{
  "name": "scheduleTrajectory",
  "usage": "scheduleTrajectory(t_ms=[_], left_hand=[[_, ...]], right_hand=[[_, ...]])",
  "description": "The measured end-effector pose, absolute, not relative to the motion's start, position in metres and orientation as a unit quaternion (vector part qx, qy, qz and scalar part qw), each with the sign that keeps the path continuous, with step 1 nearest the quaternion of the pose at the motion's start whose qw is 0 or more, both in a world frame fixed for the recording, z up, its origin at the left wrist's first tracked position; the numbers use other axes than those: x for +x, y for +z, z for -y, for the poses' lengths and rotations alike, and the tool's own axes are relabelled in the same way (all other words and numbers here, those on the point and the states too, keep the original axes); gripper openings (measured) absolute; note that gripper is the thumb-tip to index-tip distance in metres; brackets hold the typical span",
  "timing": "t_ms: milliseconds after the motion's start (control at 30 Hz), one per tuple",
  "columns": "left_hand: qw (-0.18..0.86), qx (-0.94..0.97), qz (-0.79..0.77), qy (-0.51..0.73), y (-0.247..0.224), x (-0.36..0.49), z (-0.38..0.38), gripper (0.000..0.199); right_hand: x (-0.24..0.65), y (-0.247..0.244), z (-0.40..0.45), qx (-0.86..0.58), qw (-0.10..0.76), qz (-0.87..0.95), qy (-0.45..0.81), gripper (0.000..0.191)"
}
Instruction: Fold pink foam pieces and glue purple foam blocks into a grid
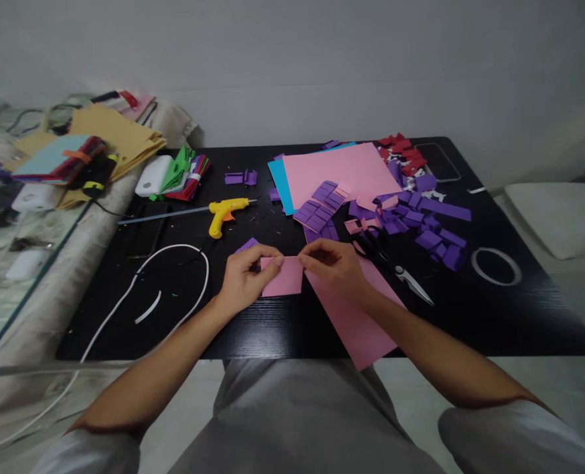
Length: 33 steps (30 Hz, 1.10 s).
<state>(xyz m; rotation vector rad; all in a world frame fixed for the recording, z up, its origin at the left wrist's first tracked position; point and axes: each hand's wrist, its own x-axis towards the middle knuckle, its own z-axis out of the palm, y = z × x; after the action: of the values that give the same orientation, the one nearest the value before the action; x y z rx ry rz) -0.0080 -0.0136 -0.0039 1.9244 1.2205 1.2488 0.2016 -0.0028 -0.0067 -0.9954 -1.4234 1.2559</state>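
Observation:
Between my two hands a small pink paper piece (282,280) is held up over the front of the black table. My left hand (249,273) pinches its left side, thumb on the near face. At the upper right corner, the thumb and fingertips of my right hand (334,266) are closed on it. Under my right hand and wrist lies a larger pink sheet (354,316), its near corner past the table edge. Black-handled scissors (405,276) rest beside my right wrist. A purple scrap (247,245) shows just behind my left hand.
A yellow glue gun (222,216) lies left of centre, near a looped white cable (141,270). Behind my hands are pink sheets (339,172) over blue ones, with folded purple pieces (410,214) to the right. A tape ring (496,266) sits far right.

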Motion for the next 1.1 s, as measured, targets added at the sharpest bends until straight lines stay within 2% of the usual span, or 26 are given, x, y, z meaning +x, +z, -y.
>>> scheduleTrajectory(t_ms=[400, 633, 733, 1100], left_hand=[[0.313, 0.707, -0.445, 0.452, -0.005, -0.01, 0.011, 0.015], [0.305, 0.683, -0.481, 0.458, -0.003, -0.014, 0.008, 0.019], [0.326, 0.691, -0.46, 0.452, -0.005, -0.011, 0.009, 0.018], [0.369, 0.695, -0.437, 0.436, -0.006, -0.014, 0.006, 0.015]], right_hand=[[0.203, -0.004, -0.002, -0.385, 0.453, 0.601, 0.534, 0.007], [0.209, -0.003, -0.01, -0.393, 0.476, 0.555, 0.558, 0.019], [0.2, -0.005, -0.003, -0.372, 0.456, 0.582, 0.561, 0.024], [0.198, -0.011, 0.0, -0.399, 0.439, 0.615, 0.519, 0.013]])
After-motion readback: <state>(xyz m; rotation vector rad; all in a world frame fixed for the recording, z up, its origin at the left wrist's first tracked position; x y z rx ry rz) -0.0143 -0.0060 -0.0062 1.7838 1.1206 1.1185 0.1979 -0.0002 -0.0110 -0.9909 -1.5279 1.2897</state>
